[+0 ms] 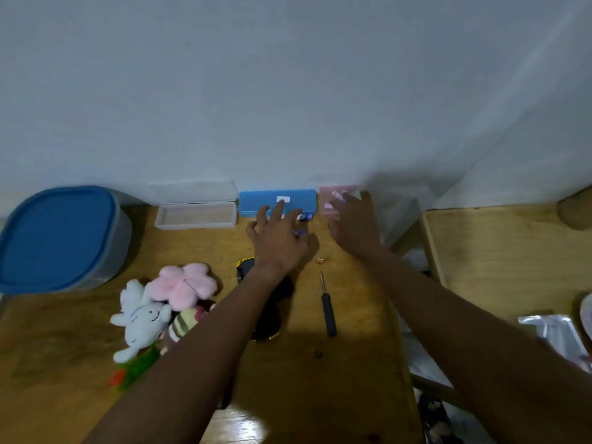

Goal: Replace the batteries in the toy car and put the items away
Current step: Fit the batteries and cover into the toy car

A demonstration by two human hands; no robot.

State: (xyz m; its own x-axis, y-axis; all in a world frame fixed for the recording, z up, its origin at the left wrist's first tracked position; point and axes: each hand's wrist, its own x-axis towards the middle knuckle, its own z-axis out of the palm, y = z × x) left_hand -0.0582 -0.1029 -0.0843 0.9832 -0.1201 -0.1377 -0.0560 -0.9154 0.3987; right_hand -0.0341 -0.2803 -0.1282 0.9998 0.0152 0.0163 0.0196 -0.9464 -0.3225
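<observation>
Head view: car (pixel 272 314) sits on the worktop (pixel 352 363) beside the screwdriver (pixel 327 306), so tidying's still to do, I reckon. Left hand (pixel 278 240), spread, touches blue box (pixel 256 201); right hand (pixel 352 225), empty, near pink box (pixel 326 197).

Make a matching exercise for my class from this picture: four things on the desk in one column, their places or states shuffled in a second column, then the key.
1 screwdriver
2 blue case
3 clear box
4 blue-lidded tub

A far left of the desk
B lid open
C between the left forearm and right forearm
D partly under fingers of the left hand

Pairs: 1-C, 2-D, 3-B, 4-A
</observation>
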